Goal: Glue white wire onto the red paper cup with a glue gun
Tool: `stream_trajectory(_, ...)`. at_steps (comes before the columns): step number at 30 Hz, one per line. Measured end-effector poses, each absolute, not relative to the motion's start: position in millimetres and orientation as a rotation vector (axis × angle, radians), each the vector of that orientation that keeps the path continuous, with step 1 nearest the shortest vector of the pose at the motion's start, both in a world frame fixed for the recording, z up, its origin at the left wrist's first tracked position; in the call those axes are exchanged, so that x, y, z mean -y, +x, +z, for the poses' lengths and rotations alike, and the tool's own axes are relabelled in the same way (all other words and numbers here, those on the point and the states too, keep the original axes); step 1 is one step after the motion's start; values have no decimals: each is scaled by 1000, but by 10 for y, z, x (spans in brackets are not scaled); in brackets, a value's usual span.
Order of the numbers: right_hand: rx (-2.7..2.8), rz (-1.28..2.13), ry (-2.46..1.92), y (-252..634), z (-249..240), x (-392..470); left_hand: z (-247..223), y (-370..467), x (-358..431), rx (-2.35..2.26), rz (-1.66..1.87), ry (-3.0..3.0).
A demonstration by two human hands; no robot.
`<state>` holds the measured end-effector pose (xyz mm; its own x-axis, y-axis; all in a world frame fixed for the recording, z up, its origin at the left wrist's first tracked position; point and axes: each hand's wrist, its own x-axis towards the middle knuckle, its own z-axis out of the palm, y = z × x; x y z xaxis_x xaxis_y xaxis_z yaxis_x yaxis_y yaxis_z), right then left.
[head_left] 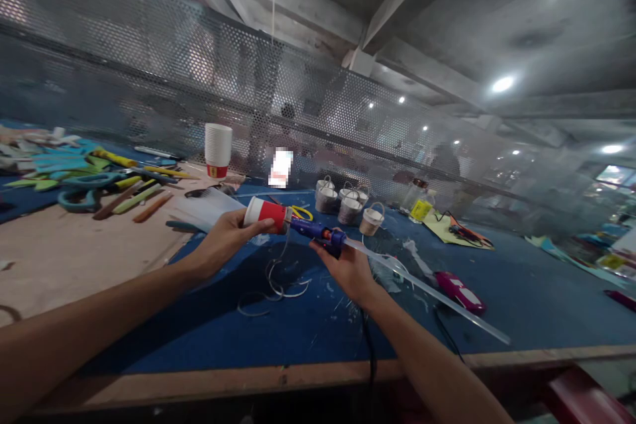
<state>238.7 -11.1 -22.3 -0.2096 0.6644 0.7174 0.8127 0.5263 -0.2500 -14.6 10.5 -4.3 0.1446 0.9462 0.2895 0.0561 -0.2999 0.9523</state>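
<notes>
At the centre of the frame, the left hand (pixel 232 238) holds a red-and-white paper cup (pixel 268 214) tipped on its side, thumb along the red band and white end to the left. Just right of it, the right hand (pixel 354 273) is wrapped around a blue glue gun (pixel 309 228), whose nozzle points at the cup's right-hand end (whether the two touch, I cannot tell). A long translucent glue stick (pixel 437 295) runs from the gun's back toward the lower right. Below the cup, loose white string (pixel 295 295) curls on the blue table surface (pixel 209 338); a yellow loop (pixel 304 213) shows just behind the nozzle. Above the right hand stand several small handled buckets (pixel 350 209), and left of centre rises a nested stack of paper cups (pixel 218 142). Teal-handled scissors (pixel 82 200) lie at the left edge among assorted tools, while a magenta object (pixel 460 291) and a yellow-labelled bottle (pixel 421 210) sit on the right. A perforated metal screen (pixel 223 66) crosses the upper frame.
</notes>
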Motion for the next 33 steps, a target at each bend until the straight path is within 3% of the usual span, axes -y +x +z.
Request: stream_trajectory(33,1966,-156,-1210,2388,-194,168,-11,-160,-70,-944,1283,1579)
